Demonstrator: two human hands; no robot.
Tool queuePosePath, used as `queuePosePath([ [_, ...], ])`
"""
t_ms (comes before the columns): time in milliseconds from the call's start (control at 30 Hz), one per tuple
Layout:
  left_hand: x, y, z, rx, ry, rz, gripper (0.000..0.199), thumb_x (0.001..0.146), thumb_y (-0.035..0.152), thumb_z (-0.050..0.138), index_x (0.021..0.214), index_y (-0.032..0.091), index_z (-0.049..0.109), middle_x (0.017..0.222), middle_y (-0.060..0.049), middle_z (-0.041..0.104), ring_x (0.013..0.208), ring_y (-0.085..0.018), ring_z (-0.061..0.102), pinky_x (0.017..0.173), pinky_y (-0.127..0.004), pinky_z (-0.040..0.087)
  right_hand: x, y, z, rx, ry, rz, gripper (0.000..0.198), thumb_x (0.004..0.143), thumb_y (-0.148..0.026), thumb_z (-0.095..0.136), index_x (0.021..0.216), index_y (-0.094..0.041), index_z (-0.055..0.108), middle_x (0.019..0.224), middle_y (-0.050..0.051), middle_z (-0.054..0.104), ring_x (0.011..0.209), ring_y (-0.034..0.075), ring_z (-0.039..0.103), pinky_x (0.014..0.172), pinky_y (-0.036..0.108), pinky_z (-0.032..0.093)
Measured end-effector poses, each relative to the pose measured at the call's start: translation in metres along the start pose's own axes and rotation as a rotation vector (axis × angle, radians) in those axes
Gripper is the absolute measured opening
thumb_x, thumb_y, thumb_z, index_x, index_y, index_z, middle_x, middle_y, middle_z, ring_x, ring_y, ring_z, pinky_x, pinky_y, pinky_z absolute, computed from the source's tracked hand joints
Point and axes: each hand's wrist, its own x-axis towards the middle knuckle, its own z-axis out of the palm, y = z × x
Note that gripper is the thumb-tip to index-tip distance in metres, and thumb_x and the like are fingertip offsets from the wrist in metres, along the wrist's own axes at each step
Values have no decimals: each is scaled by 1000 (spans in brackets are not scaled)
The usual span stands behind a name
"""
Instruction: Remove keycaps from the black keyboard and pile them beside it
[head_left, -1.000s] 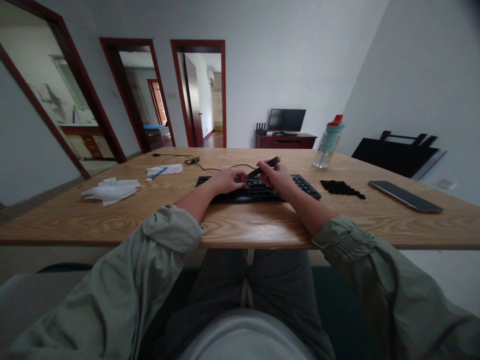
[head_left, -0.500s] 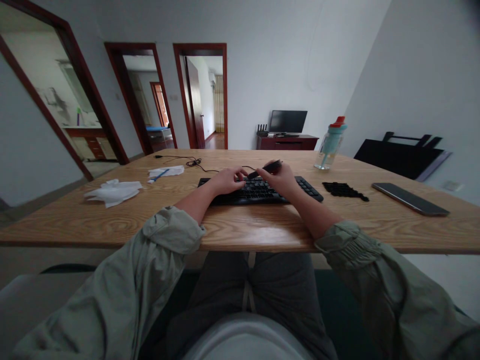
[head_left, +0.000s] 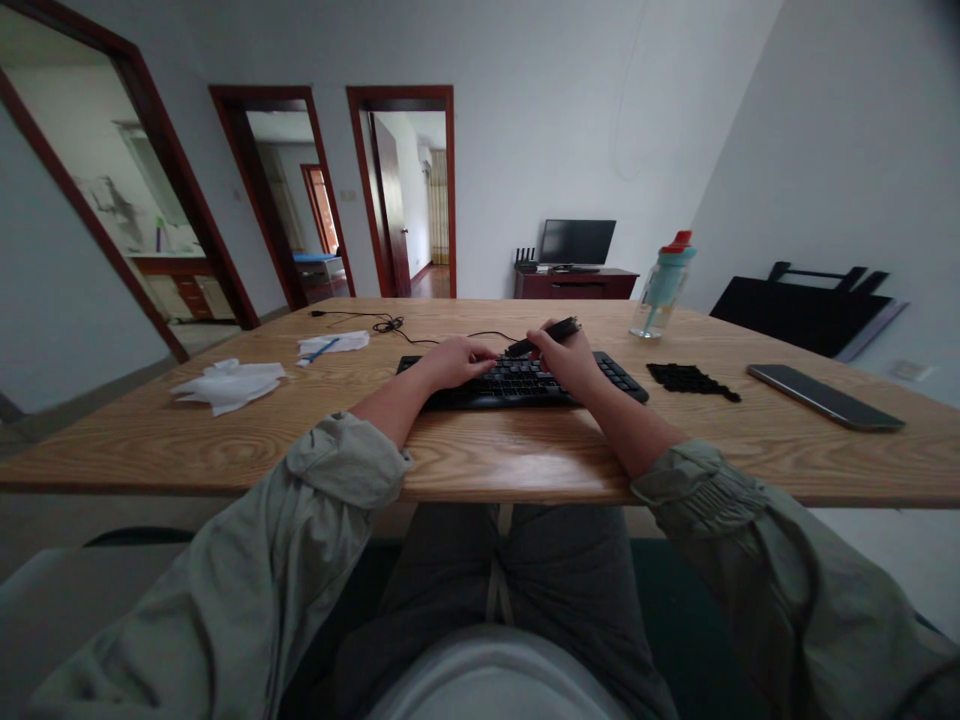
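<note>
The keyboard (head_left: 517, 385) lies on the wooden surface (head_left: 517, 455), the right hand (head_left: 571, 360) above it with fingers clamped on a slim black tool (head_left: 562, 329) slanting over the keys. The left hand (head_left: 456, 362) is over the keyboard's left part, fingers bent; whether they pinch anything I cannot tell. Small black pieces (head_left: 686, 379) lie just right of the keyboard.

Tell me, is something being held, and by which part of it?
The right grip holds a black tool near its middle; whether the left grip holds anything cannot be told.
</note>
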Motion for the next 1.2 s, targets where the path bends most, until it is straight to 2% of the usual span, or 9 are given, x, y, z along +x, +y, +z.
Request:
queuePosePath([
  [200,0,1,-2,-49,1,-15,38,83,34,67,119,21,71,94,-5,76,79,-16,66,75,-28,49,-1,-3,0,15,9,3,22,76,-41,62,78,-19,60,57,-2,60,44,11,50,42,23,36],
  [333,-2,4,-4,-86,-8,-33,47,81,33,70,125,17,66,95,-6,75,76,-15,65,76,-28,50,-1,-2,-1,-112,-36,-19,27,78,-44,61,74,-18,62,58,1,63,46,12,50,46,24,38],
  [533,-2,3,-5,-30,14,-56,41,85,34,64,123,18,66,96,-6,74,81,-15,65,82,-28,51,0,0,-2,-263,-60,-41,26,79,-41,58,70,-17,63,56,2,63,52,15,55,51,25,40],
  [767,-3,5,-4,-2,17,-67,38,84,28,65,120,18,67,94,-4,73,77,-13,63,79,-27,51,0,1,-3,-285,-72,-23,34,82,-46,57,66,-17,64,54,3,61,50,15,54,51,26,39],
  [867,-2,4,-4,-18,9,-72,34,82,27,67,114,17,70,91,-4,73,73,-12,61,74,-26,49,-1,0,-2,-309,-75,-21,40,84,-51,56,65,-17,64,55,3,62,51,16,55,51,27,39],
  [1033,1,-1,-4,43,-26,-33,19,80,29,68,91,16,75,80,-3,72,70,-13,60,68,-25,45,-3,-6,0,-401,-59,-86,39,87,-50,55,72,-17,67,62,5,66,62,19,60,57,28,41],
  [1200,1,1,-4,61,-94,-40,20,80,27,67,94,18,77,80,-2,74,71,-13,62,68,-24,45,-4,-7,1,-434,-54,-104,36,87,-50,55,74,-18,65,65,6,67,66,20,62,61,29,42],
])
